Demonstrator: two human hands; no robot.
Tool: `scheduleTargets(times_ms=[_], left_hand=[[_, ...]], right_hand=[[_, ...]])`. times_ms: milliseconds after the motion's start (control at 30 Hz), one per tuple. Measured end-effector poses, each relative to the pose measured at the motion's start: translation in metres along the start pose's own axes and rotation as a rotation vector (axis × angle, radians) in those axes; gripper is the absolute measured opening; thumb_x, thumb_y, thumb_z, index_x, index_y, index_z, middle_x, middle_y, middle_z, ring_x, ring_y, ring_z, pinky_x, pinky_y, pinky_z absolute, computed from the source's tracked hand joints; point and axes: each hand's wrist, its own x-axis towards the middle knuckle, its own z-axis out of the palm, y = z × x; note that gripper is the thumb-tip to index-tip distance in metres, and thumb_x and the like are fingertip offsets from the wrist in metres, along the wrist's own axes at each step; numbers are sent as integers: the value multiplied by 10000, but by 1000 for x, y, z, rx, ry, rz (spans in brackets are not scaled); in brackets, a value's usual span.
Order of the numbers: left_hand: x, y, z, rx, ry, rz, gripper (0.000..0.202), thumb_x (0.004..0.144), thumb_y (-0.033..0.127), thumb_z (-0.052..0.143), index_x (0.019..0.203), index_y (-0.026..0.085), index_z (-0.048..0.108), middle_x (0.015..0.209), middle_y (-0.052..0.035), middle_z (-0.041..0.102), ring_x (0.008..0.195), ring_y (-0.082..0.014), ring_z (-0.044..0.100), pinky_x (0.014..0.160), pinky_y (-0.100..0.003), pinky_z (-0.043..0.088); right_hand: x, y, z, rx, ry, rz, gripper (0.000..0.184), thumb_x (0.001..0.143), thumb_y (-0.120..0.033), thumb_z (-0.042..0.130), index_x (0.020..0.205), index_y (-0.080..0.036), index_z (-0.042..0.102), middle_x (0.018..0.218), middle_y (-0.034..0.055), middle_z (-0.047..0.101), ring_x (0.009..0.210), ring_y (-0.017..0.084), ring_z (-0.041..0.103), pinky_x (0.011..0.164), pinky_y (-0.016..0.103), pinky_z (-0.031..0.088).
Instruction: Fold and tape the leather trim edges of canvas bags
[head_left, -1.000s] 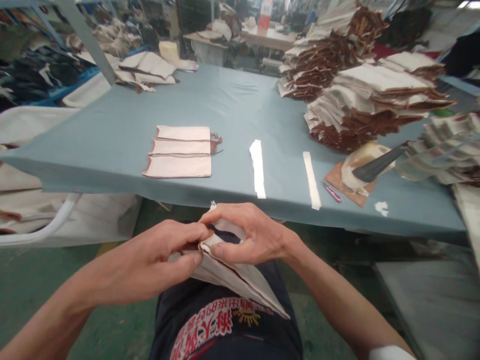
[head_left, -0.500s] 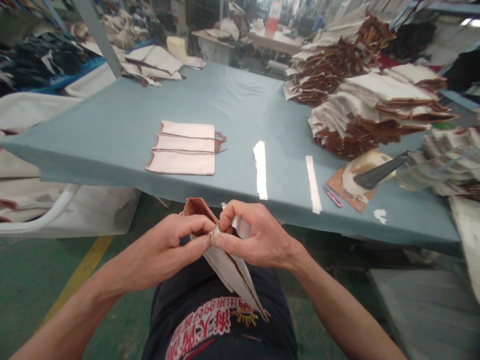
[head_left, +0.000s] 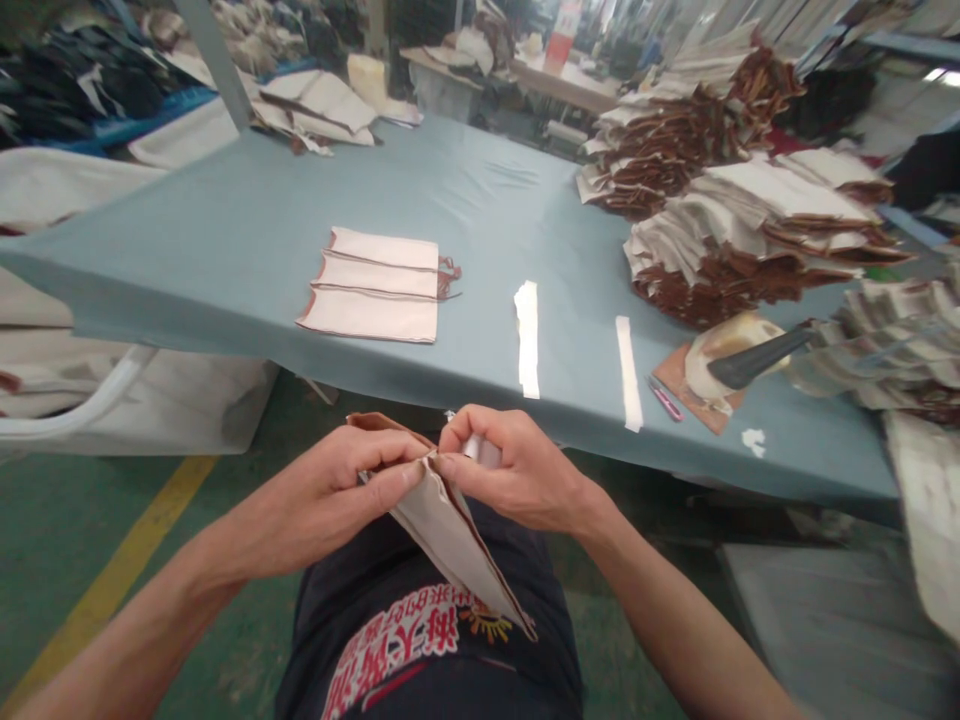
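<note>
Over my lap, my left hand [head_left: 352, 490] pinches the top edge of a cream fabric pouch [head_left: 454, 540] with a brown lining. My right hand [head_left: 517, 475] grips the same edge, thumb and finger close beside the left fingertips. The pouch hangs tilted, its lower end pointing down to the right. A bit of white strip [head_left: 489, 455] shows inside the curl of my right hand. Exactly what lies between the fingertips is hidden. Beyond my hands, cream pouches [head_left: 375, 312] with brown edges lie side by side on the blue-covered table [head_left: 480, 230].
Two white strips, one left [head_left: 528, 345] and one right [head_left: 628, 375], lie near the table edge. Pink-handled snips [head_left: 666, 400] rest by a brown board [head_left: 679, 385] bearing a dark-handled object [head_left: 757, 362]. Fabric stacks [head_left: 735, 245] rise at right; a white bin [head_left: 202, 410] stands left.
The pouch has turned slightly in my hands, so more of its cream face shows and its brown opening looks flatter. Both hands keep their pinch. The view has shifted a little.
</note>
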Motion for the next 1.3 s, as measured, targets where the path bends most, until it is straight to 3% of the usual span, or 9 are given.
scheduleTargets(times_ms=[267,500,567,700,900,1000,1133,1200,1300], left_hand=[[2,-4,20,-94,154,-125,356,960,393,649,680,192,739,665,13,656,633,-143,567,598,-208,451],[-6,-7,22,-43,129,-41,297,1019,316,593,857,212,818,786,6,775,714,-155,657,683,-215,487],[-6,-7,28,-50,205,-71,343,1017,317,558,771,196,764,772,-1,756,707,-157,662,662,-225,481],[-7,-9,45,-23,393,-173,442,1011,392,476,625,204,582,600,21,567,554,-138,508,538,-251,395],[-11,-9,55,113,488,-190,352,1000,387,531,709,222,642,648,15,651,593,-155,550,592,-270,420],[-9,-12,64,-123,566,-297,320,941,426,633,695,221,642,648,17,625,604,-156,515,572,-264,410],[-1,-22,92,-532,685,-489,400,905,504,633,640,223,525,606,34,511,560,-134,432,509,-241,393],[0,-26,104,-592,674,-530,421,914,552,606,664,225,519,600,33,518,537,-131,445,497,-239,417],[-6,-26,109,-662,628,-574,514,914,675,630,694,217,552,607,26,547,538,-135,476,502,-245,441]], right_hand=[[-6,-7,6,-170,70,-4,120,919,-269,696,830,-192,670,724,-27,662,632,111,523,629,246,384],[-10,3,11,-58,81,106,232,938,-391,719,831,-190,676,705,-26,649,626,113,508,598,235,373],[-9,4,16,-14,94,112,246,932,-407,726,829,-191,669,709,-30,648,621,109,501,593,235,372],[-8,1,28,-30,130,163,229,938,-392,715,834,-196,659,722,-28,657,610,112,505,598,254,371],[-13,1,41,-42,205,242,182,905,-382,732,917,-212,669,849,7,714,732,156,589,667,279,417],[-16,7,53,110,246,297,210,902,-413,715,889,-222,631,765,-20,657,654,136,540,609,263,400],[-24,15,74,251,382,303,300,897,-499,699,867,-231,569,730,-29,602,618,130,518,576,259,410],[-29,17,82,246,458,301,290,896,-494,688,868,-233,565,732,-31,582,613,131,513,577,263,418],[-35,22,86,274,457,303,266,879,-471,691,872,-236,568,736,-34,576,586,127,498,556,260,419]])
